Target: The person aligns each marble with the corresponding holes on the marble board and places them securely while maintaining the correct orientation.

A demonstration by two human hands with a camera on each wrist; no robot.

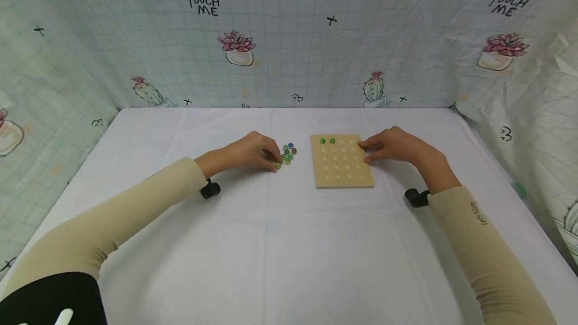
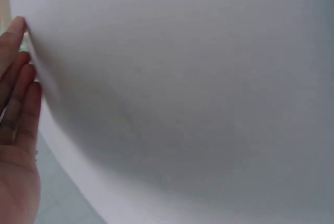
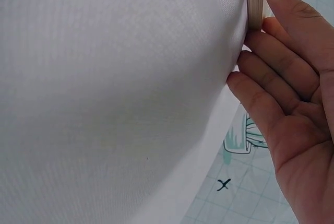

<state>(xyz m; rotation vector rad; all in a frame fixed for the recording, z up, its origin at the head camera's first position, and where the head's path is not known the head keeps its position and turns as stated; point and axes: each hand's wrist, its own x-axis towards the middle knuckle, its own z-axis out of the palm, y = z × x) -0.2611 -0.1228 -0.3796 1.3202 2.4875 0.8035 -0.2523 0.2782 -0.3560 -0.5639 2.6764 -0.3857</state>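
A square wooden board point(image 1: 343, 178) with rows of small dimples lies on the table, two green marbles point(image 1: 327, 141) seated in its far left row. To its left is a small cluster of glass marbles point(image 1: 287, 154), mostly green, with one blue and one reddish-brown. My left hand point(image 1: 255, 150) is at the near left side of this cluster, thumb and index fingertip pinching a yellow-green marble point(image 1: 278, 165). My right hand point(image 1: 392, 144) touches the board's right edge with thumb and fingers loosely bent. In the right wrist view the fingertips point(image 3: 248, 38) meet the board's side point(image 3: 254, 2).
A white cloth point(image 1: 271, 255) covers the table. Behind and at both sides hangs a curtain point(image 1: 289, 39) printed with cacti and lettering. Each wrist wears a small black camera point(image 1: 210, 189). A black object point(image 1: 54, 297) with a white mark shows at the bottom left.
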